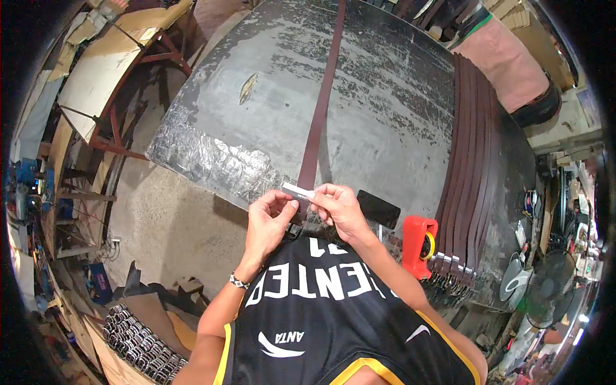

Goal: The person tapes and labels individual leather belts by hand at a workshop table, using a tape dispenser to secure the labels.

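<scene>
The strap (321, 122) runs down the middle of the table (224, 131), from the far edge to the near edge, where its end lies between the 2 hands. A pale tag (297, 191) sits across that end, with a dark buckle (294, 230) just nearer the body. The right hand (340, 208) pinches the tag's right end between thumb and fingertips. The left hand (269, 217) has its fingers curled in at the strap's left edge; whether they grip strap, tag or both, I cannot tell.

The strap looks light and bendy along its length, firmer across its width, smooth but hardly fragile; its flat edges near the buckle seem the best hold. The tag looks thin, so a fingertip pinch at its ends suits it.

The tabletop is dark, worn and scuffed, with a shiny patch at the near left. To the right lie a phone (378, 208), a red tape dispenser (417, 247) and a row of straps (467, 160). A fan (552, 282) stands at the far right; bare floor (151, 224) shows left.
</scene>
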`<state>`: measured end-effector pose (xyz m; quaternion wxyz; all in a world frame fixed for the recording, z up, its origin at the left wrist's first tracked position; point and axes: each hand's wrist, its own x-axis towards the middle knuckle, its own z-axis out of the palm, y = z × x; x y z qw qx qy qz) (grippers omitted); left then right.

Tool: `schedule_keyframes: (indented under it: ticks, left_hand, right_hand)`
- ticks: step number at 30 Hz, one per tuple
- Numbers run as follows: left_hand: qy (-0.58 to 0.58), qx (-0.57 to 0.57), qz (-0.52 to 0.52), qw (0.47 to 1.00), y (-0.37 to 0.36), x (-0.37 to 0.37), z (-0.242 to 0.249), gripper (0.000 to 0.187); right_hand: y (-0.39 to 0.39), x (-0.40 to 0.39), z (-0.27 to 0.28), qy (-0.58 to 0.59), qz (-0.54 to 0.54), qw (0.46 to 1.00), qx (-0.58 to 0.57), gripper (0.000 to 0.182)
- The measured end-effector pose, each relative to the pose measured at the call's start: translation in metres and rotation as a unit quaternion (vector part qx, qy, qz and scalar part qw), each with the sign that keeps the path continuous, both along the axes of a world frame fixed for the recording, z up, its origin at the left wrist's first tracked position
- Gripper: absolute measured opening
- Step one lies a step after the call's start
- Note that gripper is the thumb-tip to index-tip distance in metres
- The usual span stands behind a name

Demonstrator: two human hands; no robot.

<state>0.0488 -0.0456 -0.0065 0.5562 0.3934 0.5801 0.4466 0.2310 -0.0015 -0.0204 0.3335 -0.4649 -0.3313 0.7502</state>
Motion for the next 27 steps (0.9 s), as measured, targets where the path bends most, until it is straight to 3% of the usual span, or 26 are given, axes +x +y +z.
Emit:
schedule_keyframes:
  ticks: [22,25,27]
  left_hand:
    - [-0.005,0.008,-0.004,1.0,-0.003,0.002,0.001,0.012]
    - [-0.034,0.061,0.081,0.994,-0.007,0.011,0.007,0.019]
    - [0.034,0.118,0.102,0.987,-0.008,0.015,0.023,0.021]
  right_hand:
    - [-0.007,-0.001,-0.007,0.068,-0.016,0.997,-0.03,0.016]
    - [-0.008,-0.003,-0.001,0.061,-0.031,0.997,-0.019,0.015]
    - [-0.007,-0.004,0.0,0.054,-0.04,0.998,-0.011,0.014]
